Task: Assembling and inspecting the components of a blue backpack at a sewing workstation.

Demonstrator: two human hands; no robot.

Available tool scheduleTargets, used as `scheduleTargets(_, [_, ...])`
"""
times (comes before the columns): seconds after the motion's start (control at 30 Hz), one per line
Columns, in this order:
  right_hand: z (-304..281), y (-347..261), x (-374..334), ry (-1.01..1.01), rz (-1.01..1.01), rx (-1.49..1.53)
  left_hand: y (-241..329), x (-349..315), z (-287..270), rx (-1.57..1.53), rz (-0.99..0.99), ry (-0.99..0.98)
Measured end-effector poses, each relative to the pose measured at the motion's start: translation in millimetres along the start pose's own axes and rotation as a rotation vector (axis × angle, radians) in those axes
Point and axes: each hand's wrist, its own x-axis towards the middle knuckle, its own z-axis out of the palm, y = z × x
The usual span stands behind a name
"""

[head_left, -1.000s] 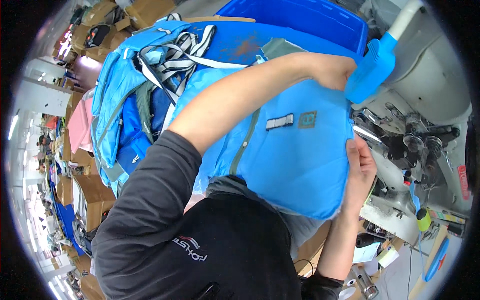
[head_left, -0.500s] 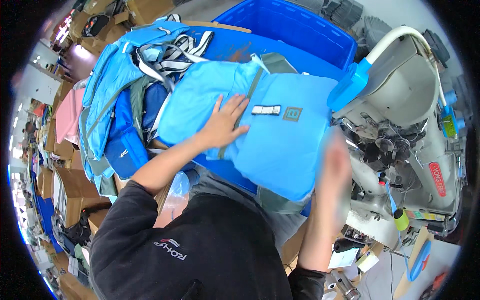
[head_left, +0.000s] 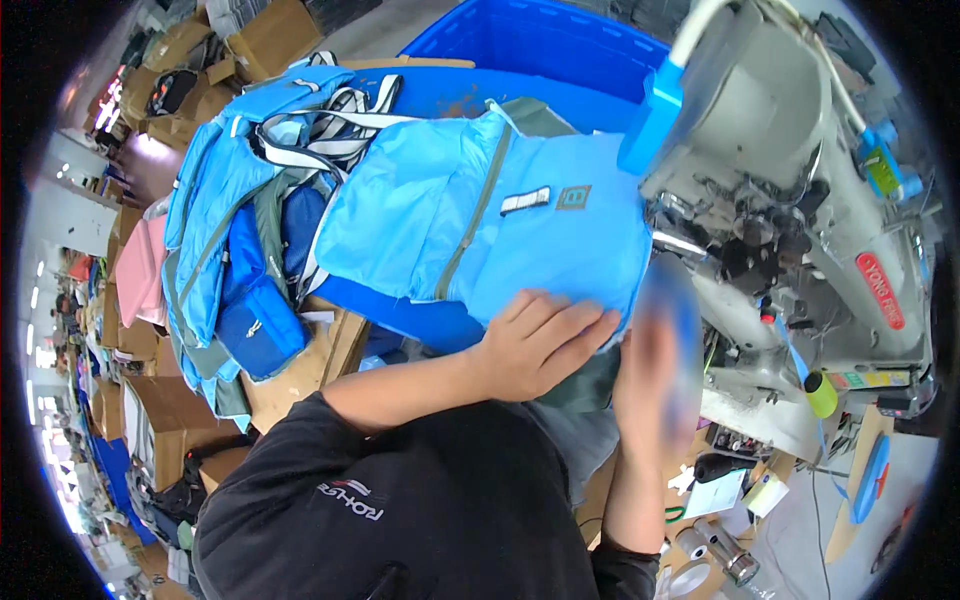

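A light blue backpack (head_left: 400,215) lies flat on the blue work table, with a grey-green zipper band across it. On its right panel are a short black-and-white webbing loop (head_left: 526,201) and a small square brown patch (head_left: 573,197). My left hand (head_left: 550,340) is at the panel's near right corner, its fingers bent together and closed on the fabric edge. Close beside it, my right hand (head_left: 645,375) is at the right edge, next to the sewing machine. Blur smears its fingers and a blue patch around them, so its hold is unclear.
At the right stands a large grey sewing machine (head_left: 870,250) with a light blue attachment (head_left: 652,115) on a white tube. A blue bin (head_left: 540,40) is behind the table. More light blue bags (head_left: 215,185) with striped straps pile up at the left, near cardboard boxes (head_left: 165,420).
My left hand has moved from the backpack's middle to its near right corner, and its spread fingers have closed on the edge. My right hand is slightly lower. The view has shifted slightly.
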Motion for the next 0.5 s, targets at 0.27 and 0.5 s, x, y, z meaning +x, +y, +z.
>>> scheduleTargets(0.27, [0, 3, -12, -0.001, 0.021, -0.016, -8, 24, -12, 0.061, 0.256, -0.254])
scheduleTargets(0.5, [7, 7, 12, 0.011, 0.048, 0.139, -29, 39, 1, 0.007, 0.27, -0.272])
